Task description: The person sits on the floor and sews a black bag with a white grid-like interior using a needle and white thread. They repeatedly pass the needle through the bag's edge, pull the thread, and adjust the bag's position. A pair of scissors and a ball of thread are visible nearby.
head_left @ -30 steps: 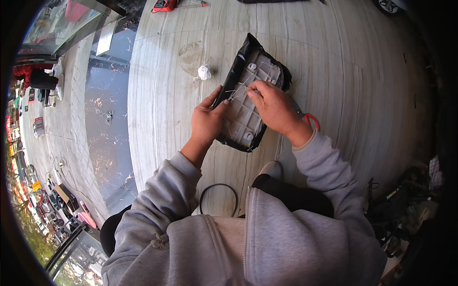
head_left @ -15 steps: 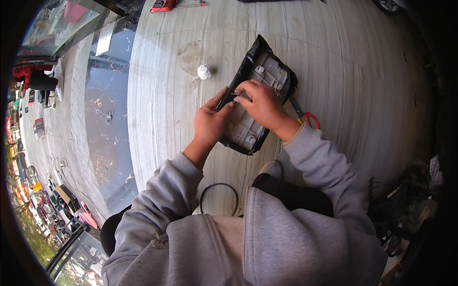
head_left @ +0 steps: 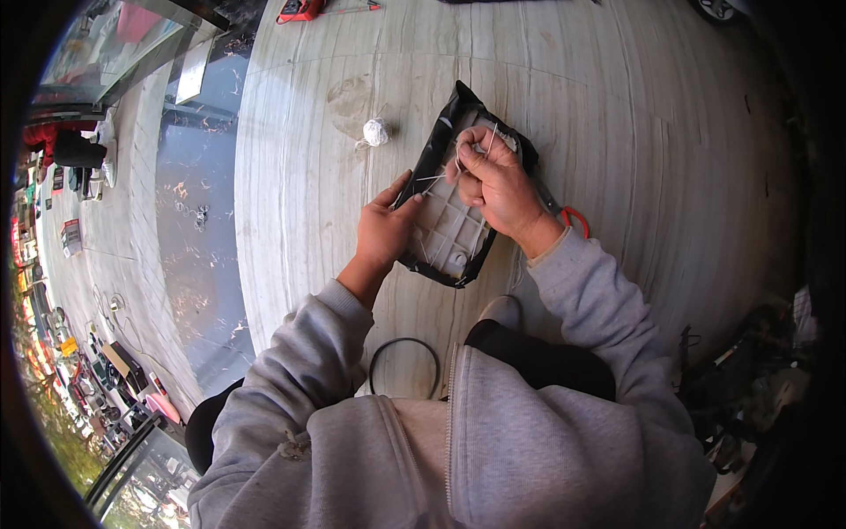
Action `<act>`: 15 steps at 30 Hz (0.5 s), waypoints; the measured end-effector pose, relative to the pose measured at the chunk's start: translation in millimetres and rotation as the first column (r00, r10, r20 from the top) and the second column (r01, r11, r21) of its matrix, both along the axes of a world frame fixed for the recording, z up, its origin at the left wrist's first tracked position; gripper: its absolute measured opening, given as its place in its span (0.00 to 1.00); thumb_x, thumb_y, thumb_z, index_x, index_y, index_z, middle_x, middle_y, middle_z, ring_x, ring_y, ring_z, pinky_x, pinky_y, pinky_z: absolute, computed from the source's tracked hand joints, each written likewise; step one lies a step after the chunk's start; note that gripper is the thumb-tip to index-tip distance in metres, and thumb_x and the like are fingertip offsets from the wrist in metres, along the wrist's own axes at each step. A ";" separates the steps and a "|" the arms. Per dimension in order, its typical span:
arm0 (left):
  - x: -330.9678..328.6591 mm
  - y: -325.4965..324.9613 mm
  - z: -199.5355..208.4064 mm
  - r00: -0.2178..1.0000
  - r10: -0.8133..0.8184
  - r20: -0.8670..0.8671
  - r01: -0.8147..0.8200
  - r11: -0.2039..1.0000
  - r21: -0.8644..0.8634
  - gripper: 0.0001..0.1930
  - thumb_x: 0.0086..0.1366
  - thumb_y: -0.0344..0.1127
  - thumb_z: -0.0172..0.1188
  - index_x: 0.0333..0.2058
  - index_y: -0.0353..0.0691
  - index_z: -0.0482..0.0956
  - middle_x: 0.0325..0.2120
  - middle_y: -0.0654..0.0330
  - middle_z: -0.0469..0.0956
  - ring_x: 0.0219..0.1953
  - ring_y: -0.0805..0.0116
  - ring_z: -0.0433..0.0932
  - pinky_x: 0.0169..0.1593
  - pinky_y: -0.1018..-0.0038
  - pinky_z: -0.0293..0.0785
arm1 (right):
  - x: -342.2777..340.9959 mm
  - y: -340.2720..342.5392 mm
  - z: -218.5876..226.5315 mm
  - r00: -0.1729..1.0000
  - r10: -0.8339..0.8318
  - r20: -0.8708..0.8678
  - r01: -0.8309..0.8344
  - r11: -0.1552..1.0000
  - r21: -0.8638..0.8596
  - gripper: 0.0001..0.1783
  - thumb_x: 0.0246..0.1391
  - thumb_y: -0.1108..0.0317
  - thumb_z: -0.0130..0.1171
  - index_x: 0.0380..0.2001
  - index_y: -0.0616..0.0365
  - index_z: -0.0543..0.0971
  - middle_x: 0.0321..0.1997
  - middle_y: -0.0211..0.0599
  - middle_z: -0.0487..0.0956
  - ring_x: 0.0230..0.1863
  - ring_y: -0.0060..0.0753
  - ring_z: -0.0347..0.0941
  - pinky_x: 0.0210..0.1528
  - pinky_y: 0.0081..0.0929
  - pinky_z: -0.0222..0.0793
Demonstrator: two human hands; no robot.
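A seat-like pad [head_left: 445, 225] with a pale ribbed plastic underside faces up in front of me, black covering folded around its rim and white string laced across it. My left hand [head_left: 384, 227] holds its left edge, thumb on the rim and fingers behind. Over the upper part, my right hand [head_left: 495, 181] is closed in a pinch on white string [head_left: 432, 179], which runs taut to the left edge. A thin pale strand also sticks up past my fingers; whether it is a needle I cannot tell. Scissors [head_left: 575, 220] with red handles lie beside the pad, partly hidden by my right hand.
A ball of white string [head_left: 375, 132] lies on the pale floor to the left of the pad. A red meter-like device [head_left: 301, 10] sits at the far edge. A black cable loop [head_left: 404, 342] is near my feet. Assorted parts [head_left: 749, 370] crowd the right side.
My right hand has lifted away from the pad's left edge, up and to the right, drawing the string taut. The pad's far end has shifted slightly toward me and left.
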State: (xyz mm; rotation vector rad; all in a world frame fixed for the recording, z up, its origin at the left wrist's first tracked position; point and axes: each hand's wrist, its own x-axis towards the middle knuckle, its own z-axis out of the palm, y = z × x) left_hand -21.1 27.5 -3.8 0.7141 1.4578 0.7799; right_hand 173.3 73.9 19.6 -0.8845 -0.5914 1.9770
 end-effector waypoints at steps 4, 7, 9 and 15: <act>-3.4 -4.1 -11.5 0.999 0.035 -0.003 -0.035 0.999 0.018 0.25 0.63 0.34 0.64 0.60 0.41 0.74 0.41 0.63 0.83 0.41 0.80 0.76 0.48 0.80 0.73 | 2.9 -11.0 -24.8 0.901 0.079 0.427 -0.120 0.990 0.071 0.07 0.64 0.64 0.53 0.36 0.53 0.70 0.28 0.29 0.72 0.25 0.19 0.64 0.26 0.23 0.61; -6.3 -6.8 -21.3 1.000 0.022 -0.013 -0.022 1.000 0.013 0.26 0.63 0.35 0.64 0.60 0.42 0.73 0.41 0.63 0.83 0.40 0.80 0.76 0.47 0.80 0.73 | -3.6 -25.3 -47.0 0.577 -0.031 0.816 -0.295 0.924 0.244 0.10 0.62 0.64 0.53 0.35 0.60 0.71 0.31 0.46 0.78 0.34 0.50 0.76 0.38 0.43 0.70; -7.9 -10.7 -27.5 0.999 0.010 -0.041 -0.010 1.000 -0.008 0.26 0.63 0.35 0.65 0.61 0.43 0.73 0.41 0.64 0.83 0.39 0.80 0.77 0.46 0.79 0.74 | -8.4 -34.2 -56.2 0.440 -0.082 0.894 -0.425 0.858 0.288 0.10 0.62 0.64 0.51 0.35 0.62 0.71 0.33 0.54 0.78 0.37 0.61 0.75 0.40 0.49 0.69; -38.8 -23.8 -46.5 0.999 0.029 0.044 -0.024 0.992 -0.124 0.27 0.67 0.36 0.61 0.63 0.35 0.68 0.43 0.58 0.81 0.43 0.77 0.76 0.46 0.80 0.74 | -34.7 -20.4 -68.6 0.333 0.134 0.933 -0.648 0.752 0.123 0.20 0.61 0.55 0.52 0.29 0.64 0.76 0.33 0.57 0.79 0.39 0.63 0.75 0.41 0.49 0.69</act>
